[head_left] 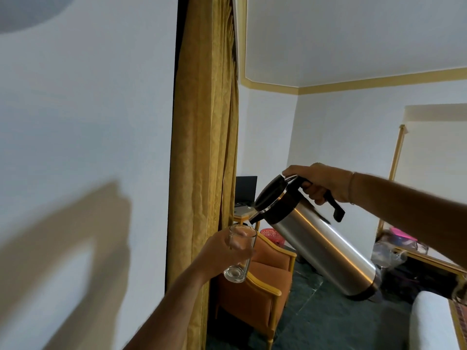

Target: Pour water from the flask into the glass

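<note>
- My right hand (pixel 322 181) is clenched on the flask (pixel 321 245) handle, tipping its spout to the glass (pixel 238 253) rim.
- My left hand (pixel 223 256) wraps the glass at seven o'clock of the spout.
- No stream visible yet; I judge more tilt is needed.

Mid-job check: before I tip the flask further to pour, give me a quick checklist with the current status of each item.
1. Right hand grips the black handle of the tilted steel flask: ok.
2. Left hand holds the clear drinking glass: ok.
3. Black spout sits just above the glass rim: ok.
4. Glass roughly upright: ok, slight tilt.
5. Water flowing yet: cannot tell; no stream visible.
6. Flask lid open for pouring: cannot tell.
</note>
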Motion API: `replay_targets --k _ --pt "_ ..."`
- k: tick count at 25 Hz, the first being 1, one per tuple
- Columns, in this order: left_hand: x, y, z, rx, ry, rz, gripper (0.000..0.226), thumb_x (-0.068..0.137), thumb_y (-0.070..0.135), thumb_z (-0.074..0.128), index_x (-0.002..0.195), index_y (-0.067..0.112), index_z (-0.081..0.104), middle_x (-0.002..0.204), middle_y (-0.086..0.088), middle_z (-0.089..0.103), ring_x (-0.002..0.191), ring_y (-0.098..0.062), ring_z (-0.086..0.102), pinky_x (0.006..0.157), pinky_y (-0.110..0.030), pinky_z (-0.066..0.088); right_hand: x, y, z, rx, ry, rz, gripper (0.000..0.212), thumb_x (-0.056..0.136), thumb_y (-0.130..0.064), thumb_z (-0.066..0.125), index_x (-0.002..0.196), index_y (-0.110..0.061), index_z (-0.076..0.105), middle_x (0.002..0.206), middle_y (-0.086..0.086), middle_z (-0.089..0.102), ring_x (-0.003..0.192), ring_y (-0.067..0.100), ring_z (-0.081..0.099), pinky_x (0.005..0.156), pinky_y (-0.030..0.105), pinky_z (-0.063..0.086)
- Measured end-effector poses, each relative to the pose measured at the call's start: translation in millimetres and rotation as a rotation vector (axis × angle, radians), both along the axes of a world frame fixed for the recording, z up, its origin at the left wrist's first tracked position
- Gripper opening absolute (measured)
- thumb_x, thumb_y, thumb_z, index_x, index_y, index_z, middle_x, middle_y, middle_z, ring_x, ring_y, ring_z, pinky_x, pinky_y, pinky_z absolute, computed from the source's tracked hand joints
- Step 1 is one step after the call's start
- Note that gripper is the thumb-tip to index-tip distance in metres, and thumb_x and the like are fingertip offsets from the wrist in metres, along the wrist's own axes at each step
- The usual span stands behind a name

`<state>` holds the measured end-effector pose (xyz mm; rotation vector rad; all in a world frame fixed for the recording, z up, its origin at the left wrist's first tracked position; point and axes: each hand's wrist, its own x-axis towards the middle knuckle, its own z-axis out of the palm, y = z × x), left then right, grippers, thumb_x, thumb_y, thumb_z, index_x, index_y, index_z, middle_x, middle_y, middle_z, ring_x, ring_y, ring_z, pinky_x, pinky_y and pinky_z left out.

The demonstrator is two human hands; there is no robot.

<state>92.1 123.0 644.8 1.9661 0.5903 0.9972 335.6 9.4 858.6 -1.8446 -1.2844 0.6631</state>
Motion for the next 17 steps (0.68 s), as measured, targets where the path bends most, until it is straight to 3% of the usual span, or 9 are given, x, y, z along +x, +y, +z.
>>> replay_targets --k 7,12,17 --pt "10.5 -1.8 6.6 0.015 0.005 -0.022 0.051 0.066 0.066 0.088 0.109 0.05 0.066 0.099 0.004 0.085 0.083 -0.009 0.084 0.073 -0.023 0.064 -13.6 11.8 24.9 -0.119 -0.136 0.024 0.059 0.087 -0.057 0.073 0.047 -0.022 0.047 0.048 -0.003 0.037 0.04 0.011 0.027 0.045 0.022 0.03" --pt "19.0 3.8 4.0 0.005 0.013 -0.023 0.065 0.07 0.059 0.09 0.125 0.031 0.069 0.102 -0.003 0.085 0.09 -0.017 0.084 0.083 -0.04 0.07 -27.2 18.5 30.9 -0.195 -0.256 0.054 0.059 0.087 -0.058 0.072 0.047 -0.023 0.048 0.048 -0.003 0.036 0.04 0.013 0.028 0.046 0.022 0.03" --pt "23.1 4.3 1.0 0.034 0.024 -0.02 0.053 0.08 0.044 0.092 0.124 0.026 0.069 0.103 -0.004 0.084 0.09 -0.017 0.084 0.081 -0.039 0.07 -38.5 19.0 40.1 -0.222 -0.347 0.057 0.06 0.091 -0.059 0.069 0.049 -0.022 0.049 0.049 -0.002 0.036 0.041 0.014 0.028 0.05 0.025 0.03"
